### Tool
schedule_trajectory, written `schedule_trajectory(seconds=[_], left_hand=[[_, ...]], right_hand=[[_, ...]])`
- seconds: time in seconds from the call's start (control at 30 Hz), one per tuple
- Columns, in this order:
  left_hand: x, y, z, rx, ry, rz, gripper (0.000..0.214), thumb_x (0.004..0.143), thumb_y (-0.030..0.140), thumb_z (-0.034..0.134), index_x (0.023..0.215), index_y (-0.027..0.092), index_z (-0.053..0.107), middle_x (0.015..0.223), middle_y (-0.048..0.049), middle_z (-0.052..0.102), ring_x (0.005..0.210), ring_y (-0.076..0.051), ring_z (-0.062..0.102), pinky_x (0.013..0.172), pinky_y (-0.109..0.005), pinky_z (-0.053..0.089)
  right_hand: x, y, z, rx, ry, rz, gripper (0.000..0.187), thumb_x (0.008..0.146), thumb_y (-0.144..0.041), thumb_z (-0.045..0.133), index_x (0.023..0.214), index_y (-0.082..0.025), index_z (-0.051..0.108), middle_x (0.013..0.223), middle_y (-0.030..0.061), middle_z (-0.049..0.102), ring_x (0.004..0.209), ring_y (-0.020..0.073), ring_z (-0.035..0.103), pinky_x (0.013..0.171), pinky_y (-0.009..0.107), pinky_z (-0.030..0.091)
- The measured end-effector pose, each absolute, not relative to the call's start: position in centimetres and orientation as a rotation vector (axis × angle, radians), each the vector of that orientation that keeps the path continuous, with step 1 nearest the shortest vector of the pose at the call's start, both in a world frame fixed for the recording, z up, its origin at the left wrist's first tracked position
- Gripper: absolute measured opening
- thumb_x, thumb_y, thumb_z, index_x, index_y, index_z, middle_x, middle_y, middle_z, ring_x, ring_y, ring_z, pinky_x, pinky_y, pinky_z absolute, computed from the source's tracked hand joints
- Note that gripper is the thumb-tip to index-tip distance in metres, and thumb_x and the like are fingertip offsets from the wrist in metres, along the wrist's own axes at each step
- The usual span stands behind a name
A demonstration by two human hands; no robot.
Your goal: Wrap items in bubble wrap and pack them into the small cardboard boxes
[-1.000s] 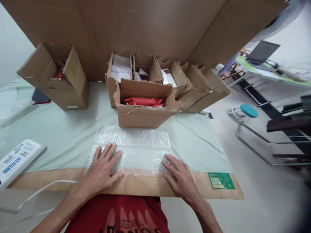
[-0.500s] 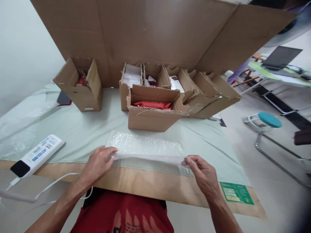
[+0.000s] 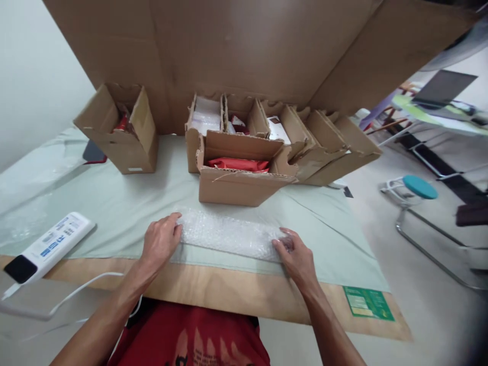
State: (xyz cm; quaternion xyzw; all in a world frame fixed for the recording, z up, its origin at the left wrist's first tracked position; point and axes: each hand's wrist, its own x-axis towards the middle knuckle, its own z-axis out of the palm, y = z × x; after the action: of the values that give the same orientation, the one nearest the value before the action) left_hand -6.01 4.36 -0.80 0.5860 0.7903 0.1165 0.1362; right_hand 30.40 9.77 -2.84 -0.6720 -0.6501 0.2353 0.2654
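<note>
A sheet of clear bubble wrap (image 3: 229, 235) lies folded over on the pale green table cover, just in front of an open cardboard box (image 3: 240, 185) that holds something red (image 3: 236, 163). My left hand (image 3: 160, 243) grips the left end of the folded wrap, fingers curled over its edge. My right hand (image 3: 295, 256) pinches the right end, thumb and fingers closed on it. Both hands rest low on the table.
Several more open cardboard boxes (image 3: 290, 137) stand behind, one apart at the left (image 3: 118, 129), under a big cardboard sheet (image 3: 236, 46). A white power strip (image 3: 49, 246) with a cable lies at the left. A green label (image 3: 368, 303) sits on the wooden table edge. A stool (image 3: 417, 190) stands at the right.
The hands went from lying flat on the spread bubble wrap to lifting its near edge and folding it away from me; the wrap now lies doubled over, narrower.
</note>
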Motion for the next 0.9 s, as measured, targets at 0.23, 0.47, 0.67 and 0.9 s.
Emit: schedule_trajectory(seconds=[0.23,0.47,0.67,0.9], left_hand=[[-6.1,4.5,-1.5,1.909,2.38,0.204,0.039,0.093,0.023,0.049,0.127,0.015,0.065,0.111,-0.0149,0.074,0.105,-0.032,0.07,0.087,-0.041,0.053],[-6.6,4.9,-1.2,1.78,2.393,0.003,0.051,0.098,0.032,0.048,0.143,0.008,0.048,0.113,-0.0169,0.072,0.108,-0.033,0.069,0.09,-0.042,0.051],[-7.1,5.6,-0.3,1.835,2.385,0.016,0.049,0.093,0.015,0.041,0.14,0.01,0.052,0.116,-0.0169,0.073,0.111,-0.032,0.068,0.091,-0.043,0.048],[-6.9,9.2,0.9,2.004,2.511,0.254,0.043,0.092,0.012,0.047,0.133,0.01,0.059,0.111,-0.0195,0.069,0.105,-0.037,0.063,0.091,-0.051,0.046]], right_hand=[[31.2,10.8,-4.7,-1.775,-1.951,0.317,0.046,0.088,-0.053,0.056,0.114,-0.018,0.07,0.09,0.0079,0.075,0.082,0.0254,0.067,0.08,0.041,0.052],[31.2,12.9,-4.5,-1.826,-2.141,0.231,0.046,0.083,-0.046,0.065,0.118,-0.017,0.07,0.097,0.011,0.074,0.086,0.0279,0.066,0.077,0.039,0.05],[29.9,10.7,-0.7,-1.7,-1.973,0.933,0.026,0.085,-0.043,0.06,0.074,-0.02,0.063,0.061,-0.0012,0.058,0.058,0.0168,0.055,0.059,0.029,0.043],[26.0,2.9,-1.2,-1.502,-1.704,1.4,0.038,0.082,-0.04,0.068,0.113,-0.018,0.066,0.081,0.0016,0.068,0.073,0.0187,0.063,0.068,0.031,0.052]])
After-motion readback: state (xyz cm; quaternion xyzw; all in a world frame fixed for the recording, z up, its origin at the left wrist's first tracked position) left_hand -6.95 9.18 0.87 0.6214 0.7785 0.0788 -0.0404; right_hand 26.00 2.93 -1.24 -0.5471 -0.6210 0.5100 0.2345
